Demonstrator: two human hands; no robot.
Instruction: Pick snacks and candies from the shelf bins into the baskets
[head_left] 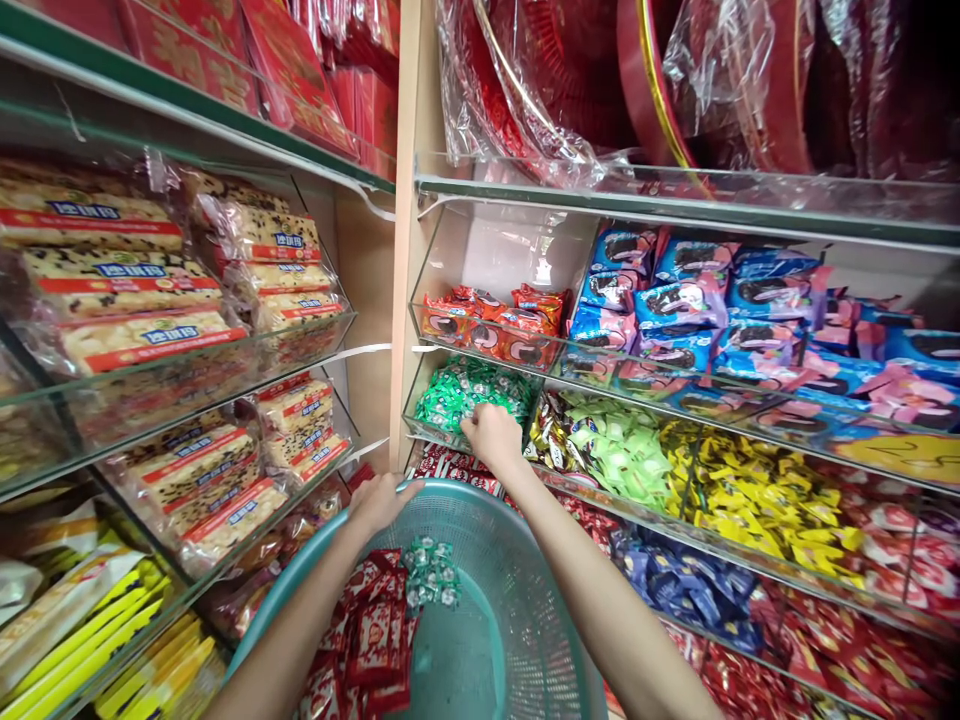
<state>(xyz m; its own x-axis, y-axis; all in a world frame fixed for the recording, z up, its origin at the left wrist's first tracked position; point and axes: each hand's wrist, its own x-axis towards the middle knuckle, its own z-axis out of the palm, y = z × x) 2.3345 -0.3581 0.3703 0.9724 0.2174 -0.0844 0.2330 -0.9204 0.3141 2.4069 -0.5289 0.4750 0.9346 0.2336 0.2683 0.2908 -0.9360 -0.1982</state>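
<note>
My left hand (380, 500) is closed over the far rim of a teal plastic basket (480, 505). Red packets (379, 640) and a small pile of green-wrapped candies (431, 572) lie inside it. Beyond the rim, my right hand (495, 436) reaches to the front of a clear bin of green-wrapped candies (450, 400). Its fingers are curled down at the candies; what they hold, if anything, is hidden.
Right of the green bin are bins of light-green candies (619, 445) and yellow candies (772, 500). Blue cookie packets (682, 300) fill the shelf above. Wrapped snack bars (150, 340) stand on the left shelves. Glass shelf edges and a wooden post (405, 240) surround the corner.
</note>
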